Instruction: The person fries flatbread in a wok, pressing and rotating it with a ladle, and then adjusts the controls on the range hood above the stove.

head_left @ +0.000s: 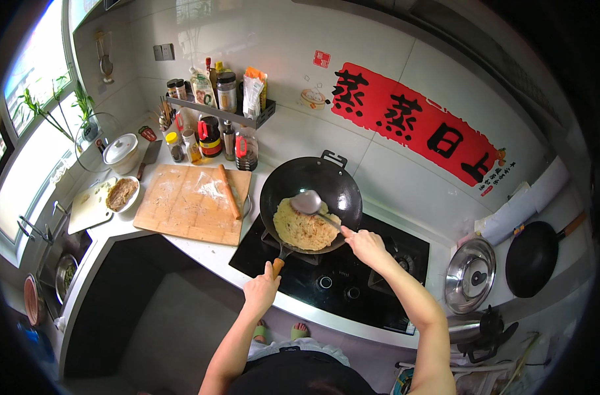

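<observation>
A dark wok [280,177] stands over the left burner of a black glass gas hob [300,286]. My left hand [261,290] grips its wooden handle [278,266] at the front. In the wok lies a round, pale golden flatbread [305,232] with browned patches. My right hand [366,247] holds a metal wok spatula [306,201] by its handle. The spatula's broad head is over the upper part of the flatbread and hides some of it; whether it presses on the bread I cannot tell.
Left of the hob lies a floured wooden board [181,207] with a rolling pin [229,191]. Beyond are a bowl of minced filling [122,194], a cleaver [149,157], a lidded pot [121,150] and several condiment bottles under a wall shelf [221,111]. A steel lid [470,275] and frying pan [532,259] are right.
</observation>
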The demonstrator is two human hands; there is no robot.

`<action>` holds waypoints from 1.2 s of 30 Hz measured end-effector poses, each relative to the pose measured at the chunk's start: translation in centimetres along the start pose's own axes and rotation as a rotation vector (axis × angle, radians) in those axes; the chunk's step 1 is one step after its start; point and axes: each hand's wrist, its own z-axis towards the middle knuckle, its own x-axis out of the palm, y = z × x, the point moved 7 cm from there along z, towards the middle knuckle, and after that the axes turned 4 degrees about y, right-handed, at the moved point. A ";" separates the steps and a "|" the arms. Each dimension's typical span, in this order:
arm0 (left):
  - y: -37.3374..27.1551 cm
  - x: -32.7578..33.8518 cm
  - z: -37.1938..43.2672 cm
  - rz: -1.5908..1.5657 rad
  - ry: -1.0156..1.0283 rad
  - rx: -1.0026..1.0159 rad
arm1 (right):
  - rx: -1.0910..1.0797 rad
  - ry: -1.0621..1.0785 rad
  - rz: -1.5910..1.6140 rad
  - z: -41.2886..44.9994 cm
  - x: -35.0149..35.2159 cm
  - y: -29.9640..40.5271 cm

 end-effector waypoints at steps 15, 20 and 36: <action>-0.2 0.1 0.0 -0.004 -0.018 0.023 | -0.036 0.144 -0.733 5.8 -13.2 1.3; -0.2 0.2 0.0 0.019 -0.025 0.016 | -0.007 0.343 -0.712 5.5 -13.1 0.1; -0.1 0.1 0.0 0.005 0.004 0.011 | 0.354 0.338 0.768 1.4 6.2 -4.2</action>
